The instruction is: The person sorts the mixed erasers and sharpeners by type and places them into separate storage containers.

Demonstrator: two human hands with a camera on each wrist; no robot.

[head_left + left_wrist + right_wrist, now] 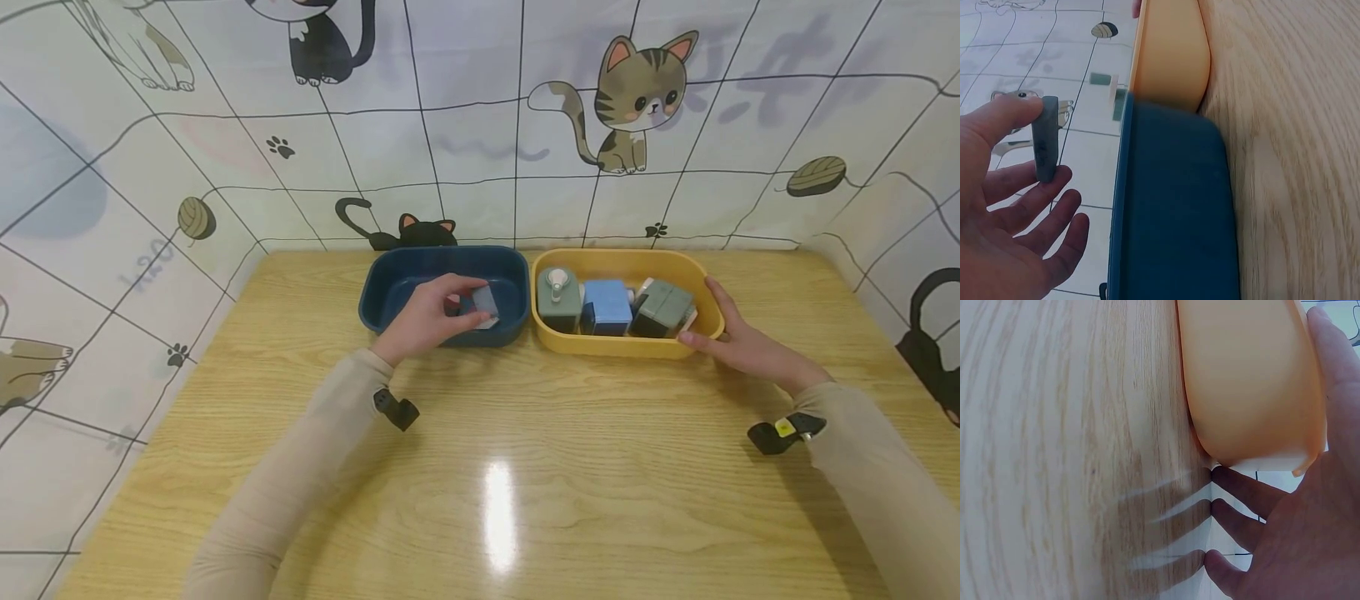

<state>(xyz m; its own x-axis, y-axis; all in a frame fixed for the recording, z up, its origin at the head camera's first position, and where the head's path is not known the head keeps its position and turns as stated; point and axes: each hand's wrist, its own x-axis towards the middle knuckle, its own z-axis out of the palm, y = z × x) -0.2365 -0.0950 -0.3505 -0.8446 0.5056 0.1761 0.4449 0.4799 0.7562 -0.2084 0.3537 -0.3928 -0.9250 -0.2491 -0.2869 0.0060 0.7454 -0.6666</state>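
Note:
My left hand [438,310] is over the dark blue bin [369,302]. Thumb and fingertips pinch a small, flat grey-blue piece [1046,139], which looks thin edge-on in the left wrist view; its kind is unclear. At the right end of the yellow bin [615,344], my right hand [753,346] grips the wall, thumb at the rim and the other fingers around the outside. The yellow bin holds a grey-green box-shaped item [558,310] with a white knob, a blue box-shaped item [608,302] and a tilted grey-green one [663,307].
Both bins stand side by side near the back edge of the wooden table [570,467]. Behind them rises a white backdrop [480,150] with cat drawings and grid lines, which also covers the left and right sides.

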